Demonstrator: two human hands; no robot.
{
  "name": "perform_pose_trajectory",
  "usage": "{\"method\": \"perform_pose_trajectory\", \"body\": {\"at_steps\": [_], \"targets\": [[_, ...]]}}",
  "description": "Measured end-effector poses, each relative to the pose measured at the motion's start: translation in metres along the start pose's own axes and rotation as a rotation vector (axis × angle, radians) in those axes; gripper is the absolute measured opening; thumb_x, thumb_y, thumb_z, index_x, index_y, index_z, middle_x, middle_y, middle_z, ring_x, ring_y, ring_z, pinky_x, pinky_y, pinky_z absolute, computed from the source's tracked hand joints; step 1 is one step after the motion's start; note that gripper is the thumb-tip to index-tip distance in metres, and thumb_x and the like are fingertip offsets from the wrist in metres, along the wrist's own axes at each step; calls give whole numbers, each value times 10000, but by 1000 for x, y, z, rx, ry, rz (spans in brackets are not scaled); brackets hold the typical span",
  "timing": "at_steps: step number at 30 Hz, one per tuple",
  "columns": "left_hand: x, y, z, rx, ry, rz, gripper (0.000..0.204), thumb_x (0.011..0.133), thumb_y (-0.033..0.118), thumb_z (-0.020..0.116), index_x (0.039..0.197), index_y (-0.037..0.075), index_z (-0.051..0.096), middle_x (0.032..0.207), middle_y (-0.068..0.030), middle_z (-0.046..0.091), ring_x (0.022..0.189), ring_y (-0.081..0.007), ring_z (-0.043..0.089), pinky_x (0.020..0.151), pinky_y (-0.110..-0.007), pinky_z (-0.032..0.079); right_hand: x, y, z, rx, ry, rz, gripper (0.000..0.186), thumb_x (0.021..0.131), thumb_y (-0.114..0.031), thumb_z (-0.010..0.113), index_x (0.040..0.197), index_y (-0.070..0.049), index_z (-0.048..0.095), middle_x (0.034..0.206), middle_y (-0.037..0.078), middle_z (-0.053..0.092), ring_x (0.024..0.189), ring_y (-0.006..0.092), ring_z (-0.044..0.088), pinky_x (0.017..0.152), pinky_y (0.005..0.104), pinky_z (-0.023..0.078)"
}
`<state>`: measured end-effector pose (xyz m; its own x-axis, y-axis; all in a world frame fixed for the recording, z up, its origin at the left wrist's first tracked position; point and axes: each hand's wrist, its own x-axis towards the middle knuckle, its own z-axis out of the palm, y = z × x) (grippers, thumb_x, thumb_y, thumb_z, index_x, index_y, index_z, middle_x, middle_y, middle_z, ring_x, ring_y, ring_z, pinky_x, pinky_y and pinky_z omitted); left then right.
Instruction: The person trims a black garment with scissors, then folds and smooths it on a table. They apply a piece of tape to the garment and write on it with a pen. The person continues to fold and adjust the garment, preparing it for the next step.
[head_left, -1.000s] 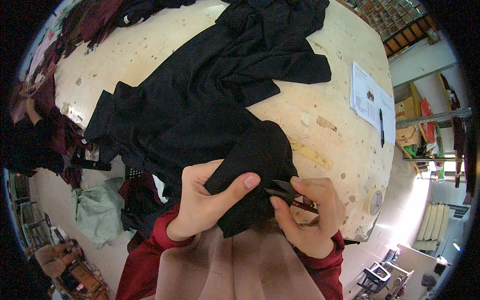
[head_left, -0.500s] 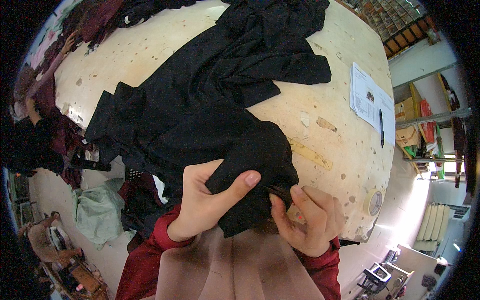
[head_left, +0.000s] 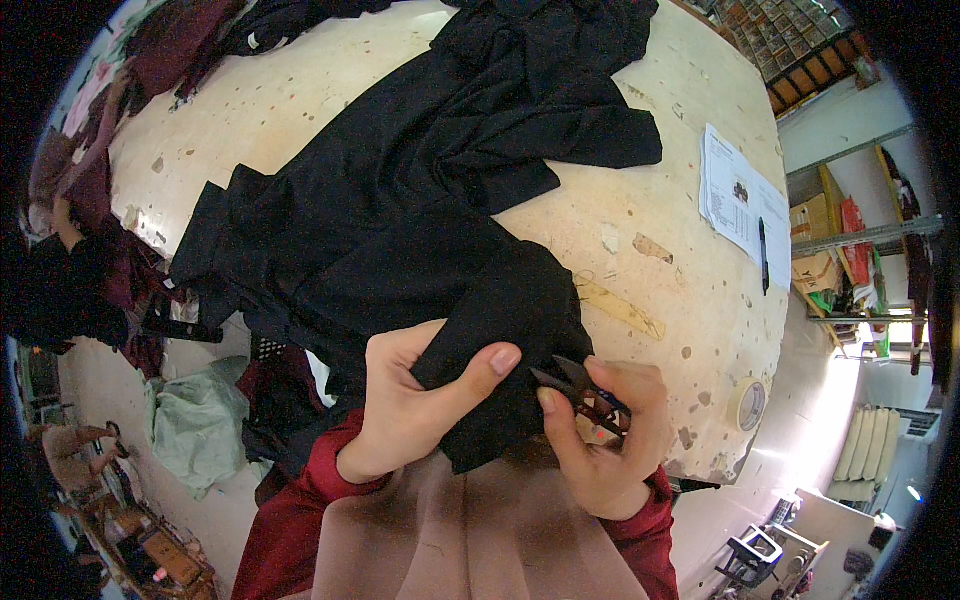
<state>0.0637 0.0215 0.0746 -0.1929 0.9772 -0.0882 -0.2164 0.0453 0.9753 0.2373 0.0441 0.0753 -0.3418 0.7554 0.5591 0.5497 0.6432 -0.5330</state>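
A black garment lies bunched across the table, its near end hanging over the edge towards me. My left hand is closed on a fold of it, thumb on top and pointing right; most of its fingers are hidden under the cloth. In my right hand is a pair of dark thread snips, gripped between thumb and fingers. The blades are parted, with their tips pointing left at the cloth near my left thumb. Whether they touch the cloth I cannot tell.
On the pale, stained table lie printed sheets with a black pen, and a tape roll near the right edge. Light-green cloth lies at lower left. Another person's arm shows at far left. Shelves stand right.
The snips' blades have spread apart, and my right thumb and fingers have opened with them. My left hand keeps its hold on the garment almost unmoved. The other person's arm at far left has shifted.
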Motion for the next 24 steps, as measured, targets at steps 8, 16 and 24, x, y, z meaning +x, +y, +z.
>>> {"method": "perform_pose_trajectory", "body": {"at_steps": [8,16,24], "targets": [[2,-8,1,83,-4,30,142,860,96,697,865,-46,683,735,-5,656,656,-40,560,553,-198,437,-3,3,7,-280,125,-130,350,726,-210,810,1006,-68,655,851,47,600,581,188,563,492,246,433],[0,-8,2,89,53,41,165,848,146,711,782,0,669,687,18,628,588,-39,519,527,-205,405,26,1,-23,374,46,539,452,757,-58,765,1145,-18,535,980,49,593,820,112,538,718,233,447],[0,-10,0,96,14,26,157,860,118,699,795,-22,671,699,20,637,618,-24,532,523,-194,410,30,-1,-9,348,-245,269,185,750,-19,743,922,-54,687,875,70,635,772,185,641,647,266,502]]}}
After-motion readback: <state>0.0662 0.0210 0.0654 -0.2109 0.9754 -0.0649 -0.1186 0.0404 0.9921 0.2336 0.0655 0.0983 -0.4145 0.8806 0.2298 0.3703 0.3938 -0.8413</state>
